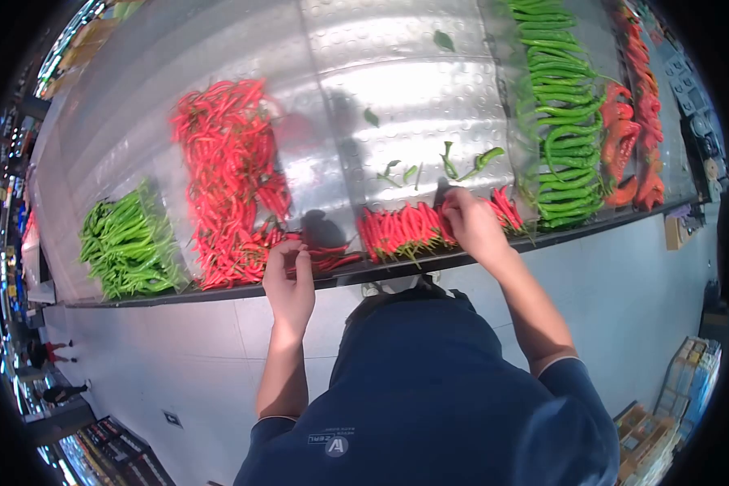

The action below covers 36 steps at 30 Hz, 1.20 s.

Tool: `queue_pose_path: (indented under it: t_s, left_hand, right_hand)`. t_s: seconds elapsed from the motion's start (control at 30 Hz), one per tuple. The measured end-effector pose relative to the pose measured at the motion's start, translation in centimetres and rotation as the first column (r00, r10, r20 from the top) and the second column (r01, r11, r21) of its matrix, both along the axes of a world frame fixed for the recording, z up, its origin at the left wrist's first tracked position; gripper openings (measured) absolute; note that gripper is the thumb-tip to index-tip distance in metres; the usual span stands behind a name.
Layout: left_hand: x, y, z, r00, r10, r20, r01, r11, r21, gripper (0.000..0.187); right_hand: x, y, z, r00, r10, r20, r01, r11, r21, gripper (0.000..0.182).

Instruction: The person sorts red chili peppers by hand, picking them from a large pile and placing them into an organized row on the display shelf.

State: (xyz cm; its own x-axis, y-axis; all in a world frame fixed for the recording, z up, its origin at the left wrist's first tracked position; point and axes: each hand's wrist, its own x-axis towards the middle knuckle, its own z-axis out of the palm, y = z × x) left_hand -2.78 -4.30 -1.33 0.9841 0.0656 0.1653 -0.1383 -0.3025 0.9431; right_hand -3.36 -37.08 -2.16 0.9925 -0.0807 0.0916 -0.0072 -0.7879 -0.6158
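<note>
My left hand is at the front edge of the display, by a loose heap of red chili peppers. Its fingers are curled toward the thumb, and whatever lies between them is too small to make out. A few darker red chilies lie just right of it. My right hand pinches a red chili at a neat row of red chilies, which lie side by side with stems toward me. The fingers partly cover that chili.
Green chilies lie in a pile at the left. Long green peppers are stacked at the right, beside larger red peppers. Loose green pieces and leaves lie on the metal display. Cartons stand on the floor.
</note>
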Motion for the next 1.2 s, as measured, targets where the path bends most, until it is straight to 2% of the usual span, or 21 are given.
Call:
queue_pose_path:
  t_s: [0.03,0.13,0.17,0.23,0.3,0.37,0.5,0.6,0.63,0.7,0.83,0.9,0.93,1.0,1.03,1.07,1.1,1.13,1.17,1.2]
  left_hand:
    - [0.2,0.9,0.3,1.000,0.024,0.005,-0.024,1.000,0.016,0.012]
    - [1.5,3.4,0.6,0.980,0.175,0.091,-0.196,0.905,0.377,0.012]
    - [2.1,4.5,0.2,0.978,0.184,0.095,-0.206,0.901,0.381,0.012]
    - [3.2,6.0,-0.5,0.953,0.179,0.244,-0.296,0.723,0.625,0.017]
    - [4.0,6.9,-0.8,0.960,0.211,0.182,-0.278,0.735,0.618,0.023]
    - [4.7,7.2,-1.0,0.939,0.144,0.312,-0.326,0.658,0.679,0.019]
    - [6.9,6.8,-0.7,0.956,0.106,0.273,-0.270,0.676,0.686,0.019]
    - [8.5,6.4,-0.8,0.962,0.086,0.260,-0.263,0.552,0.791,0.018]
    - [8.6,6.1,-0.8,0.962,0.085,0.260,-0.263,0.554,0.790,0.018]
    - [8.8,5.6,-0.7,0.975,0.103,0.196,-0.221,0.424,0.878,0.015]
    - [9.3,6.4,-1.2,0.985,0.130,0.112,-0.160,0.455,0.876,0.014]
    - [9.0,7.2,-0.6,0.998,0.005,0.070,-0.052,0.719,0.693,0.014]
    - [8.6,7.0,0.2,0.998,-0.001,0.070,-0.048,0.720,0.692,0.014]
    - [7.2,6.9,2.4,0.999,0.046,0.022,-0.051,0.889,0.455,0.012]
    - [6.5,6.8,3.4,0.999,0.042,0.020,-0.047,0.890,0.454,0.012]
    - [5.7,6.7,4.4,0.999,-0.043,0.027,0.029,0.919,0.393,0.012]
    - [5.0,6.4,5.6,0.991,-0.130,0.041,0.110,0.938,0.329,0.012]
    - [4.2,5.8,6.9,0.967,-0.255,-0.006,0.246,0.925,0.288,0.012]
    - [3.4,4.9,8.0,0.963,-0.270,-0.007,0.262,0.925,0.276,0.012]
    - [2.6,3.7,8.9,0.907,-0.420,-0.009,0.407,0.872,0.273,0.011]
  right_hand:
    - [-0.5,0.3,0.4,0.999,0.004,0.038,-0.003,1.000,-0.018,0.022]
    - [-1.8,1.0,1.3,0.993,0.103,0.065,-0.095,0.989,-0.112,0.027]
    - [-2.0,1.2,1.3,0.991,0.112,0.068,-0.104,0.989,-0.107,0.027]
    - [-2.6,1.5,1.2,0.993,0.104,0.054,-0.090,0.972,-0.217,0.027]
    - [-2.5,1.9,0.8,0.991,0.098,0.091,-0.073,0.967,-0.246,0.026]
    - [-2.5,2.3,0.1,0.998,-0.030,0.051,0.039,0.983,-0.179,0.023]
    - [-2.2,3.1,-0.2,0.990,-0.067,0.125,0.096,0.967,-0.235,0.020]
    - [-2.1,3.8,0.1,0.986,-0.116,0.118,0.143,0.956,-0.256,0.016]
    - [-2.1,4.1,0.2,0.985,-0.128,0.118,0.151,0.967,-0.206,0.014]
    - [-2.1,4.5,0.3,0.982,-0.144,0.119,0.161,0.974,-0.157,0.012]
    - [-2.6,5.0,0.6,0.974,-0.072,0.217,0.102,0.986,-0.129,0.009]
    - [-2.8,5.2,0.7,0.965,-0.041,0.258,0.077,0.988,-0.131,0.009]
    - [-3.0,5.4,0.9,0.956,-0.037,0.290,0.075,0.990,-0.120,0.008]
    - [-3.2,5.9,1.4,0.947,-0.037,0.318,0.076,0.991,-0.112,0.008]
    - [-3.2,6.3,1.8,0.931,0.004,0.364,0.028,0.996,-0.082,0.010]
    - [-3.2,6.7,2.3,0.910,0.043,0.412,-0.022,0.998,-0.054,0.012]
    - [-3.3,7.0,2.7,0.882,0.104,0.459,-0.084,0.994,-0.064,0.025]
    - [-3.3,7.7,4.2,0.871,0.179,0.457,-0.172,0.983,-0.057,0.032]
    - [-3.4,8.5,5.7,0.857,0.249,0.451,-0.252,0.966,-0.054,0.039]
    - [-3.7,9.3,6.4,0.841,0.312,0.442,-0.326,0.944,-0.047,0.042]
